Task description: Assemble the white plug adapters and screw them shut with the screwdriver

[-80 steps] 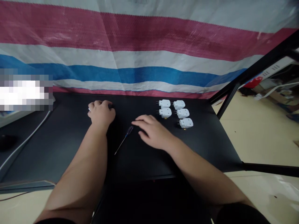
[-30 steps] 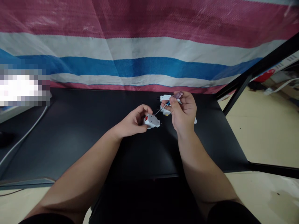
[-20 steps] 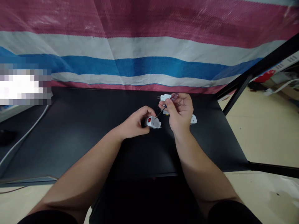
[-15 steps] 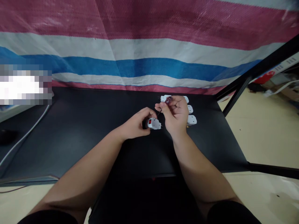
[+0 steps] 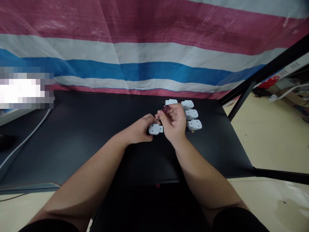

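Note:
My left hand (image 5: 141, 129) is closed around a white plug adapter (image 5: 154, 129), its flat face with small holes turned up. In my right hand (image 5: 174, 124) is a screwdriver (image 5: 165, 109) with a dark reddish, see-through handle. The screwdriver's thin shaft slants down to the left, and its tip is at the upper edge of the held adapter; whether it sits in a hole I cannot tell. Beyond and right of my right hand lie several more white plug adapters (image 5: 194, 124) with metal prongs. A small brass-coloured piece (image 5: 192, 131) shows beside the nearest one.
The black table (image 5: 84, 116) backs onto a striped red, white and blue sheet (image 5: 145, 71). On the left are a white cable (image 5: 26, 140), a dark rounded object (image 5: 5, 140) and a blurred-out bright area. A black metal frame (image 5: 241, 96) stands at the right edge.
The held adapter has turned, so its red switch no longer shows and the holed face is up. My right hand has moved left and slightly down, bringing the screwdriver tip to the adapter.

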`<action>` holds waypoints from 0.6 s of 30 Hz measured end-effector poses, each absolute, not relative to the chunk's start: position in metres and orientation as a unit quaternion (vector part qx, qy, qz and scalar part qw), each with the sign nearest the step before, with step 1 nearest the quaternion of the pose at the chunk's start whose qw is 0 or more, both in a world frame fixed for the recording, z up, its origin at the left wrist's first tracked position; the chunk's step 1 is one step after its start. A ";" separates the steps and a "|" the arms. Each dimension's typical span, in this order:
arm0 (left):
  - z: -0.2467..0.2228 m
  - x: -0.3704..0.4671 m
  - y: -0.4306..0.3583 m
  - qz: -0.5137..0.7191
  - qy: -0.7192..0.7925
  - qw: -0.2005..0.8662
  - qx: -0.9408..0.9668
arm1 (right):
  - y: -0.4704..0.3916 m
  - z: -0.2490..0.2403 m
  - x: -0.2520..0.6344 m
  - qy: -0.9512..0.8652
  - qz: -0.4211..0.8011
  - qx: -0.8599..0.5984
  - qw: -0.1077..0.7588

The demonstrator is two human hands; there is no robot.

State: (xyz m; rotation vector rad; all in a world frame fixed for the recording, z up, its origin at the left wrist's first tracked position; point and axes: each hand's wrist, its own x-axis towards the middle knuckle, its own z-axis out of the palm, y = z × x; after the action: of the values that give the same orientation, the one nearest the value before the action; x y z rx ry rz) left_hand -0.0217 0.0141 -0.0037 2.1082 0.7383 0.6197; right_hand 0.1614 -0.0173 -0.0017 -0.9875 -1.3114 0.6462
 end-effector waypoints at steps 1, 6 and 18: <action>-0.005 -0.022 0.015 0.245 0.288 0.394 0.837 | -0.018 -0.002 0.160 -0.583 0.279 -0.432 0.629; -0.010 -0.020 0.016 0.269 0.243 0.411 0.837 | -0.025 0.004 0.159 -0.644 0.210 -0.430 0.597; -0.011 -0.020 0.016 0.269 0.250 0.396 0.842 | -0.024 0.005 0.160 -0.649 0.153 -0.413 0.621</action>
State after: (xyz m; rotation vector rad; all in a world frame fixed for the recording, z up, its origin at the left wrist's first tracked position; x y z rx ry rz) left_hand -0.0205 0.0158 -0.0114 2.1340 0.6327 0.6812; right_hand 0.1599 -0.0241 0.0054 -0.9489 -1.4910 0.3511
